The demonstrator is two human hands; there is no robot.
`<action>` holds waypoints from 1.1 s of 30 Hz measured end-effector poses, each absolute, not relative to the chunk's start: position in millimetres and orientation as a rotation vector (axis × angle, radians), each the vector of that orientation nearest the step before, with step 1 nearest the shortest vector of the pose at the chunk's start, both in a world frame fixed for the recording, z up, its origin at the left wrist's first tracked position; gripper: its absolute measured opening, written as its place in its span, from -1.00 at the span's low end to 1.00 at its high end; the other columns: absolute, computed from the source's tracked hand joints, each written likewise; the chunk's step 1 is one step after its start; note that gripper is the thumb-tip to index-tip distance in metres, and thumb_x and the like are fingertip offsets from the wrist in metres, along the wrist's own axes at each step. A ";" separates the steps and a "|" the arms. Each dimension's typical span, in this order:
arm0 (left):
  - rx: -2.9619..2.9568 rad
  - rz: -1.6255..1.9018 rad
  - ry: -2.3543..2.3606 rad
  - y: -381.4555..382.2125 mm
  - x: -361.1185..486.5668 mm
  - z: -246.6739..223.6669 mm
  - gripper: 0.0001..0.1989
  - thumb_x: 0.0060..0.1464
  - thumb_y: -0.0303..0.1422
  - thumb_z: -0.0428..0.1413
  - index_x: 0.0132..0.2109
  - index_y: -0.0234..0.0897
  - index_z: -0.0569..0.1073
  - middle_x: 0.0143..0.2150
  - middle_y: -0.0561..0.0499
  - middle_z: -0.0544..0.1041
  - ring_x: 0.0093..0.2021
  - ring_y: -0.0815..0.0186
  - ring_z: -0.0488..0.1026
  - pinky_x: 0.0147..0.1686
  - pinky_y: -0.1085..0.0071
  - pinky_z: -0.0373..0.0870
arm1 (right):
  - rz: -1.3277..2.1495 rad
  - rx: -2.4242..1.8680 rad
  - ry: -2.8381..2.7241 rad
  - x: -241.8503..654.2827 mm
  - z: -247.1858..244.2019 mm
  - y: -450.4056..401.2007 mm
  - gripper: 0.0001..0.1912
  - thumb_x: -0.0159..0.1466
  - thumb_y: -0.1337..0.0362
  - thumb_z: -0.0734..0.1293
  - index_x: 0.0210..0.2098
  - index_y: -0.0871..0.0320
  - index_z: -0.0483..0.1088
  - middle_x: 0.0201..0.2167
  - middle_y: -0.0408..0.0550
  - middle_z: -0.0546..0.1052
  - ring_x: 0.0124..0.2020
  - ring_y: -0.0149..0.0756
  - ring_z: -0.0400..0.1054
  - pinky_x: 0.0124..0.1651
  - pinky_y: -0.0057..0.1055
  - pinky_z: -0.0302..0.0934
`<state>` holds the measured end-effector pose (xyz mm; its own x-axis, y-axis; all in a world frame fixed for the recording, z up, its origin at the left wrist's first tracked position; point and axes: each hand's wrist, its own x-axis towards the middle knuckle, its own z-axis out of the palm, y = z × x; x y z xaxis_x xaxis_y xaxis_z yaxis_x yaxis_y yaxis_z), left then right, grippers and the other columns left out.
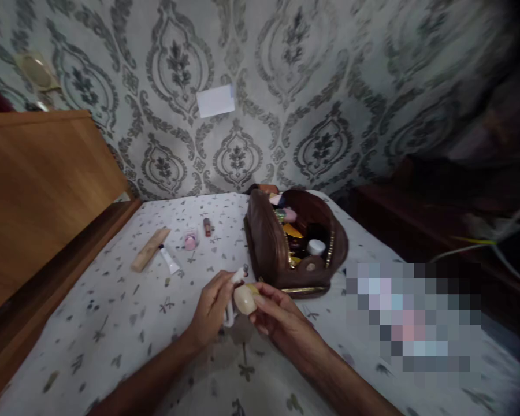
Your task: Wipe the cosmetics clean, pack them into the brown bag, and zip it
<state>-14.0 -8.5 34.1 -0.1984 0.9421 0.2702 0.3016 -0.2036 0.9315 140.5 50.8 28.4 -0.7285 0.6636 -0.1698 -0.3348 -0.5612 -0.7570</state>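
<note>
My left hand (214, 303) is closed on a white, soft-looking strip, perhaps cloth or tissue (229, 318), whose ends stick out above and below the fingers. Pinched in the fingers of my right hand (281, 315) is a small rounded cream-coloured container (245, 299) with a yellowish edge. The two hands meet just in front of a brown cosmetic bag (266, 242), which stands unzipped. Inside it are a white-lidded jar (316, 248), a yellow-gold item (293, 232) and several other pieces partly hidden by the walls.
Left on the patterned white sheet (125, 346) lie a long beige box (151, 249), a white tube (169, 260), a small pink bottle (190, 238) and a lipstick-like tube (207, 227). Wooden furniture (47, 196) borders the left. A blurred-out patch (409, 318) covers something right.
</note>
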 end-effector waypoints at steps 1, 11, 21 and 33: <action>1.438 1.416 1.512 -9.5 -10.9 37.5 -0.51 0.33 -0.06 -0.11 0.00 -0.35 0.52 -0.27 -0.04 0.51 -0.26 0.31 0.43 -0.22 0.44 0.36 | 2.229 -0.581 -1.057 149.0 35.4 51.5 -0.58 0.02 0.04 0.57 -0.27 0.18 0.50 -0.43 -0.15 0.51 -0.54 -0.52 0.30 -0.55 -0.60 0.07; 2.019 0.902 1.366 30.5 33.7 62.4 -0.42 0.33 -0.27 -0.10 0.42 -0.27 0.00 -0.13 -0.13 0.62 -0.17 0.22 0.57 -0.17 0.30 0.48 | 1.120 -0.779 -1.697 239.8 118.5 115.1 -0.68 0.16 0.16 0.49 -0.12 0.09 0.46 -0.23 -0.07 0.57 -0.26 -0.30 0.46 -0.20 -0.40 0.36; 2.319 1.031 1.302 44.9 45.3 30.0 -0.55 0.36 -0.33 -0.11 0.34 -0.16 0.10 0.04 -0.07 0.60 -0.10 0.30 0.61 -0.14 0.45 0.56 | 0.331 -0.655 -2.643 227.8 124.3 178.4 -0.83 0.21 0.37 0.45 -0.19 0.17 0.47 -0.27 -0.03 0.49 -0.20 -0.22 0.33 -0.20 -0.35 0.24; 2.488 1.043 1.383 46.5 43.4 16.7 -0.53 0.39 -0.29 -0.17 0.37 -0.25 0.11 -0.01 -0.10 0.63 -0.16 0.33 0.63 -0.24 0.49 0.59 | 0.275 -0.570 -3.031 215.5 134.2 191.5 -0.87 0.29 0.29 0.39 -0.37 0.20 0.43 -0.25 0.00 0.45 -0.22 -0.24 0.26 -0.14 -0.29 0.13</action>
<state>43.4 46.5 16.7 0.3490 0.7844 0.5128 0.7091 -0.5788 0.4028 215.5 191.5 134.2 -0.9312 0.3643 0.0113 0.3563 0.9165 -0.1821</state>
